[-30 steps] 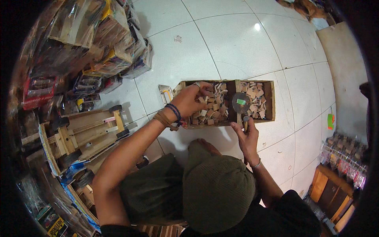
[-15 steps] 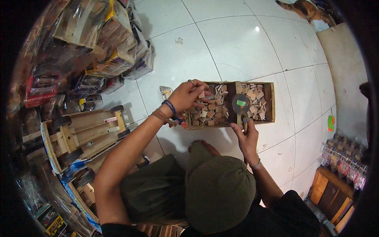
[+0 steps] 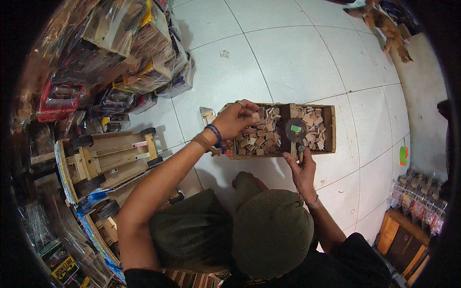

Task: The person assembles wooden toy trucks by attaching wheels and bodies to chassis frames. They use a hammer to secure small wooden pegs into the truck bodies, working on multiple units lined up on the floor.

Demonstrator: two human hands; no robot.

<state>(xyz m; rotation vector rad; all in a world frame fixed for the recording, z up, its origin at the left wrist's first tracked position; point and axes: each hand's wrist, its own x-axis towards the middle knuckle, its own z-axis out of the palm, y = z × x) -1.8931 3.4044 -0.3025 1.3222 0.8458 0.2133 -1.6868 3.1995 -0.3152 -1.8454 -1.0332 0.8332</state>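
Olive-green cloth fills the near edge of the view: a knit cap (image 3: 271, 233) and a shirt, with both forearms reaching forward from beneath them. Right hand (image 3: 301, 168) rests at the near rim of a shallow wooden tray (image 3: 330, 128) on the white tiled floor (image 3: 297, 57), fingers loosely curled and thumb up against a small dark knob just below a round grey disc (image 3: 295, 129) with a green sticker; whether the fingers actually pinch anything is hard to tell at this size. Left hand (image 3: 236, 120), wearing a dark beaded bracelet and a tan band at the wrist, hovers over the tray's left compartment with fingertips closed on a small pale wooden piece (image 3: 254, 116). Loose wooden pieces (image 3: 261, 137), tan and reddish, fill both compartments, which a dark divider under the disc separates. Beside the left forearm lies a wooden toy cart (image 3: 108, 158) with black wheels. Beyond it, plastic-wrapped toy packages (image 3: 120, 53) are heaped against the floor's left side. Far right, a wooden rack (image 3: 408, 225) holds small wrapped items.
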